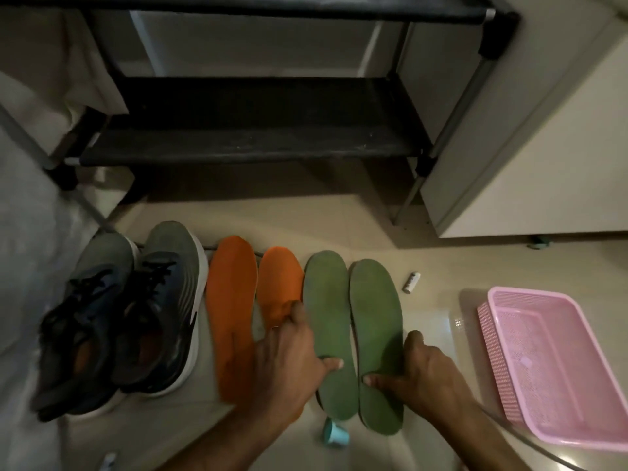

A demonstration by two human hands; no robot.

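Note:
Two green insoles lie side by side on the tiled floor, the left green insole (328, 311) and the right green insole (377, 321). My left hand (289, 362) grips the left one, thumb on top and fingers along its left edge. My right hand (421, 365) grips the right one the same way, thumb on top and fingers at its right edge. To their left lie two orange insoles (231, 300), the right orange insole (280, 287) partly hidden under my left hand. A pair of dark grey running shoes (136, 317) stands at the far left.
A pink plastic basket (557, 413) sits on the floor at the right. A black shoe rack (251, 144) stands ahead, a white cabinet (543, 164) to its right. A small white tube (411, 282) and a teal cap (336, 435) lie on the floor.

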